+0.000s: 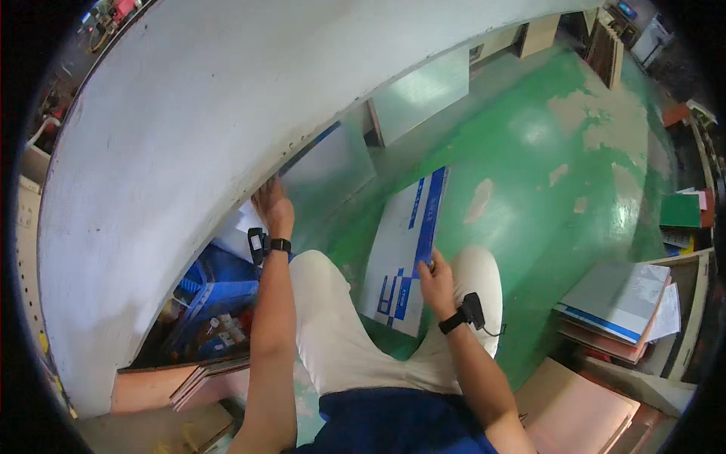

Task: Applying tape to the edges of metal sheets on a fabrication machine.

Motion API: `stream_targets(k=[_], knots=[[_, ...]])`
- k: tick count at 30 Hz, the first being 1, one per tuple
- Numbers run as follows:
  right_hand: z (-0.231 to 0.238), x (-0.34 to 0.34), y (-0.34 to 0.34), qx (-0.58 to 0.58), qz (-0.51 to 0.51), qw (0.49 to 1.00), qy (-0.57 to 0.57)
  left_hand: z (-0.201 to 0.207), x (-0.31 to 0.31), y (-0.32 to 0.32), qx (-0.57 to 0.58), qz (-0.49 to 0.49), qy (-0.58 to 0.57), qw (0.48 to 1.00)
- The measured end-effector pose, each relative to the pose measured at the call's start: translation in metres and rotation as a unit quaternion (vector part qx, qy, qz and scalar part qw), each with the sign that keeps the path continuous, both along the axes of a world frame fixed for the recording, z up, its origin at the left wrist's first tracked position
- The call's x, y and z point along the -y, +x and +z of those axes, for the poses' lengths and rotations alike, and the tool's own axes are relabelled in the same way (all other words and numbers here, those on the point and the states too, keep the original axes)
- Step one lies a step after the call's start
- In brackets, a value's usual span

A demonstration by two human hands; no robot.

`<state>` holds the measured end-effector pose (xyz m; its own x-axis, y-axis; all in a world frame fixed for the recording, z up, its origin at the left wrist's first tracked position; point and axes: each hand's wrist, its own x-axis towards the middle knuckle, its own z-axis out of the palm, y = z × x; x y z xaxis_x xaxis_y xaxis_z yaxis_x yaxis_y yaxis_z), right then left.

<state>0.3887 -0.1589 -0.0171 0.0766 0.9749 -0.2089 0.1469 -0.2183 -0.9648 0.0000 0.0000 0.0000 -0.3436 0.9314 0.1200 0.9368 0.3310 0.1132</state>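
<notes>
My right hand (436, 286) is closed on the right edge of a flat white-and-blue board (401, 246). The board hangs tilted between my knees, above the green floor. My left hand (274, 208) is raised at the edge of the large white tabletop (189, 98), its fingers stretched upward and partly in shadow under the edge. I cannot tell whether it touches the tabletop. Beside it stands a pale, glossy panel (329, 170), and white sheets (246, 219) lie just left of the wrist.
Under the tabletop sits a blue bin (219, 291) with small items near it. Another pale panel (423, 94) leans farther off. At right, a shelf holds a stack of grey and copper-coloured sheets (616, 299); more copper-coloured sheets (578, 408) lie by my right elbow.
</notes>
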Motion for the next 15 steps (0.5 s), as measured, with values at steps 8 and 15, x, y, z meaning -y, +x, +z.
stream_targets(k=[8, 15], knots=[[0.069, 0.011, -0.023, 0.034, -0.057, 0.998, -0.017, 0.069, 0.110, 0.148, 0.476, -0.204, -0.060, 0.853], [0.293, 0.047, 0.000, -0.036, -0.172, 0.982, -0.073, 0.249, 0.218, 0.147, 0.449, -0.108, 0.091, 0.882]])
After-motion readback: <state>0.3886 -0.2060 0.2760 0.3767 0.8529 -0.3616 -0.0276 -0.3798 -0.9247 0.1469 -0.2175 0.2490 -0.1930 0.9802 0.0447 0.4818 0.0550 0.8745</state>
